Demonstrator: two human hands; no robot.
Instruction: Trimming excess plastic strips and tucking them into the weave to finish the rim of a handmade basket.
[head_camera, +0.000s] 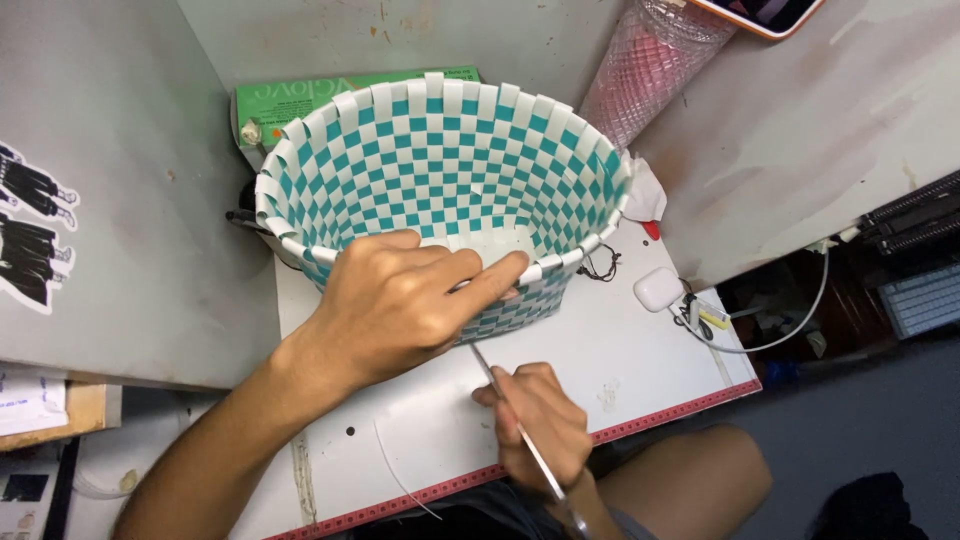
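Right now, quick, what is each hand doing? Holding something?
Left hand: gripping the near rim of the teal and white woven basket.
Right hand: closed around a thin metal tool pointed at the basket.

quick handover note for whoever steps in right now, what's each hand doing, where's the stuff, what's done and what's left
Left hand: gripping the near rim of the teal and white woven basket, index finger stretched along the rim.
Right hand: holding a thin metal tool, its tip pointed up at the basket's near wall, just below the left fingers.
The basket stands on the white table, tilted so its opening shows. A loose white strip lies near the table's front edge.
Done: the walls look woven up to the rim.
Left: strip ends stick up around the rim, seemingly unfinished.
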